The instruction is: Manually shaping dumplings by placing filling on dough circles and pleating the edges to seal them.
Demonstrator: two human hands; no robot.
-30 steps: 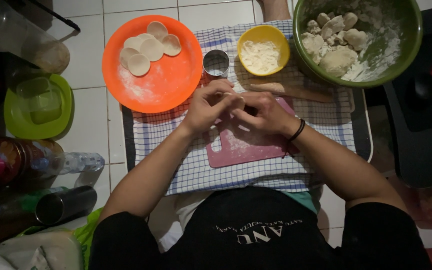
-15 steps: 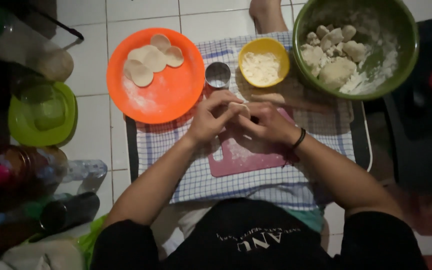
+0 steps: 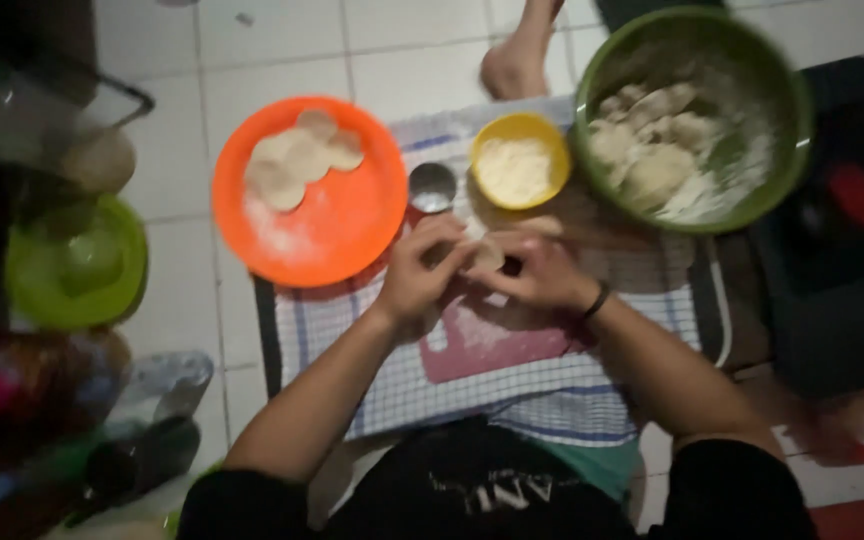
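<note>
Fingers (image 3: pixel 452 262) of the left hand (image 3: pixel 420 280) curl in toward those of the right hand (image 3: pixel 542 275), and between the two sets of tips sits a small pale piece of dough (image 3: pixel 487 255), pinched from both sides; the frame is blurred, so how tightly each hand closes on it cannot be told exactly. The dough lies at about 3 o'clock from the left hand and 9 o'clock from the right, with neither hand clearly nearer. It is too small and soft-edged here to give a long axis. A dark band (image 3: pixel 597 300) circles the right wrist. Under the hands lies a pink cutting board (image 3: pixel 492 345) dusted white, on a checked cloth (image 3: pixel 512 400) spread over the tiled floor (image 3: pixel 282 50). At 12 o'clock from the hands stand a small metal cup (image 3: pixel 432 187) and a yellow bowl (image 3: pixel 520 170) of pale filling. At 10 o'clock is an orange plate (image 3: pixel 332 215) carrying flat dough rounds (image 3: pixel 297 165); at 2 o'clock a green bowl (image 3: pixel 692 120) holds floured dough lumps
</note>
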